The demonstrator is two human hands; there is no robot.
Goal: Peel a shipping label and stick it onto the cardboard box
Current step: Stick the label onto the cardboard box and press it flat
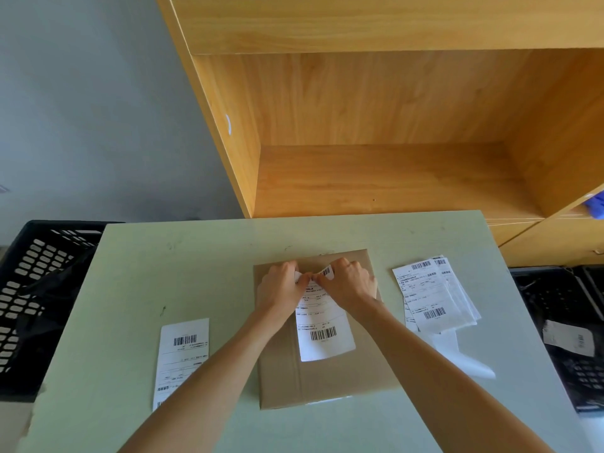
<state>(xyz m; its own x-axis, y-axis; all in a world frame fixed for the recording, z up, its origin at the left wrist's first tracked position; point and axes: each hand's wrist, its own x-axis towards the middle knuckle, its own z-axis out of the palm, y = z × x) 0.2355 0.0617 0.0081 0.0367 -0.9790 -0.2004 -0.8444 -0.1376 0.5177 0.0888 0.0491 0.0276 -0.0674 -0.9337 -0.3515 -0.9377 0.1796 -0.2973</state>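
A flat brown cardboard box (346, 377) lies in the middle of the pale green table (137, 289). A white shipping label (323, 328) with barcodes rests over the box top, its far edge curled up. My left hand (281, 289) and my right hand (349, 284) meet at that far edge, fingertips pinching the label's top where a corner bends upward. The label's near part lies flat on the box.
A stack of several more labels (434, 295) lies right of the box, with a glossy backing sheet (464, 358) beside it. One single label (181, 358) lies left under my forearm. Black crates stand at left (36, 289) and right (568, 338). A wooden shelf (392, 125) rises behind.
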